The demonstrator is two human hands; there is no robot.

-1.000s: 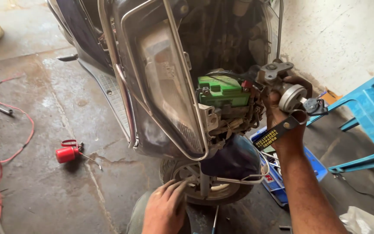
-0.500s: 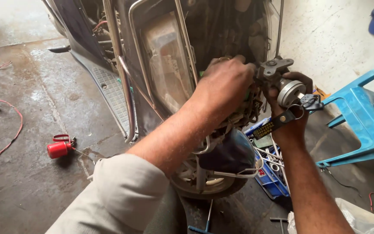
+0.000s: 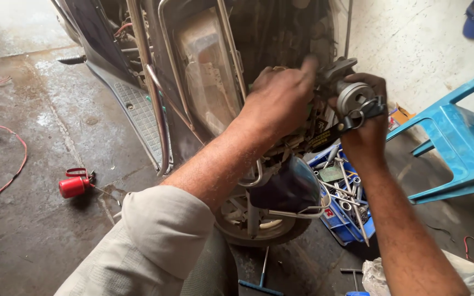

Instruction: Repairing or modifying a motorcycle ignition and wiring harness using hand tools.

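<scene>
Head view shows the ignition lock assembly [image 3: 352, 98], a grey metal cylinder with a key ring and black strap, at the opened front of the scooter [image 3: 204, 87], just right of its exposed wiring. My right hand [image 3: 366, 129] is closed around the lock assembly from below. My left hand [image 3: 281, 101] reaches into the wiring beside the lock; its fingers are curled, but I cannot tell what they grip. Below the lock, the front wheel [image 3: 259, 230] rests on the floor, with a blue tool tray [image 3: 346, 219] just to its right. A blue plastic chair [image 3: 462, 148] stands right of the lock; a red oil can [image 3: 73, 186] lies well to the left. Risk, in my judgement: the lock hangs by its harness, so a slipping grip could strain connectors or drop it into the tray.
</scene>
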